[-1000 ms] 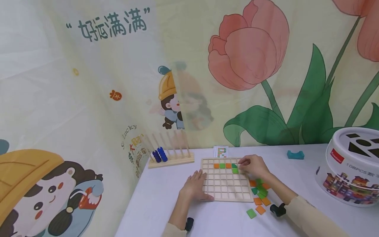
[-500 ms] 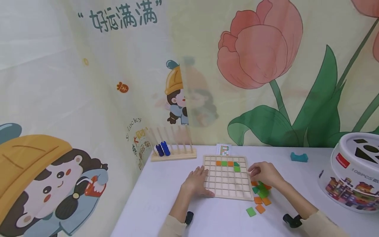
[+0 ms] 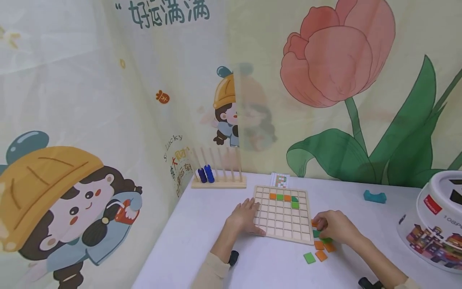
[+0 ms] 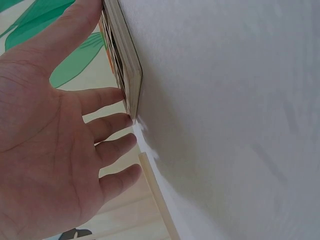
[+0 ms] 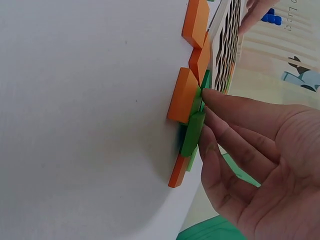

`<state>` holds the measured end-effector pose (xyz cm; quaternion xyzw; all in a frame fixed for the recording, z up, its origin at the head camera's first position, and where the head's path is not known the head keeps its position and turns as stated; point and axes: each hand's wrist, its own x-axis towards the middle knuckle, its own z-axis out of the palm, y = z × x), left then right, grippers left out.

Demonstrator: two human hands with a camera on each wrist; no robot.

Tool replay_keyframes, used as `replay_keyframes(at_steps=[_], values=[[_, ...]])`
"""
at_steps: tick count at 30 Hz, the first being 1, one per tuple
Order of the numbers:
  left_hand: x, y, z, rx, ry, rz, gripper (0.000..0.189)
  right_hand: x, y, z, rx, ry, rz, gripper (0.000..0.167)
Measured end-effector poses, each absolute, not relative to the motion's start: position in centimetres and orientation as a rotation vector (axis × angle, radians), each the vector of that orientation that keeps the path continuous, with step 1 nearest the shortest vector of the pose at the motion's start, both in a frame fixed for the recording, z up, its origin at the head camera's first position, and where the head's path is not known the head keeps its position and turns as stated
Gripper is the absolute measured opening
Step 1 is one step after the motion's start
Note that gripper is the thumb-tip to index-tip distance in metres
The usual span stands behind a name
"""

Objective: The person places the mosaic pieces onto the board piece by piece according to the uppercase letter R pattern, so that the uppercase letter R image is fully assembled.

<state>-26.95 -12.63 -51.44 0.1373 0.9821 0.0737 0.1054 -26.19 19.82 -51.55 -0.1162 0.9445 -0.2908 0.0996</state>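
A wooden grid board lies on the white table, with orange and green tiles set in its upper cells. My left hand is at the board's left side, its fingers spread; in the left wrist view the straight fingertips meet the board's edge. Beyond the right edge, my right hand reaches into a loose pile of orange and green tiles. In the right wrist view its thumb and bent fingers are right at a green tile, beside an orange tile. Whether they pinch it, I cannot tell.
A small pattern card lies behind the board. To its left stands a wooden peg rack with blue beads. A teal block and a large white tub are at the right. A green tile lies nearest the front.
My right hand has gone from the board's upper right side down to the loose tiles. The left hand stays at the board's left edge. The head view has turned slightly left.
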Motion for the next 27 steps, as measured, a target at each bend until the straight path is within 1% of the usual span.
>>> replay_keyframes(at_steps=[5, 8, 12, 16, 23, 27], values=[[-27.8, -12.2, -50.9, 0.460, 2.890, 0.207, 0.110, -26.2, 20.1, -51.7, -0.349, 2.816, -0.861, 0.035], [-28.1, -11.6, -50.8, 0.493, 2.889, 0.182, 0.109, -26.1, 20.6, -52.2, -0.308, 2.833, -0.853, 0.036], [-28.1, -10.7, -51.0, 0.525, 2.877, 0.142, 0.110, -25.5, 21.5, -52.7, -0.245, 2.804, -0.856, 0.038], [-28.0, -10.1, -51.1, 0.537, 2.870, 0.133, 0.110, -25.3, 22.1, -52.2, -0.240, 2.766, -0.915, 0.039], [-27.4, -11.5, -50.8, 0.432, 2.900, 0.186, 0.109, -27.3, 20.6, -51.0, -0.408, 2.812, -1.100, 0.036], [-26.9, -12.6, -51.1, 0.401, 2.896, 0.229, 0.109, -28.6, 19.0, -51.1, -0.444, 2.815, -1.213, 0.035]])
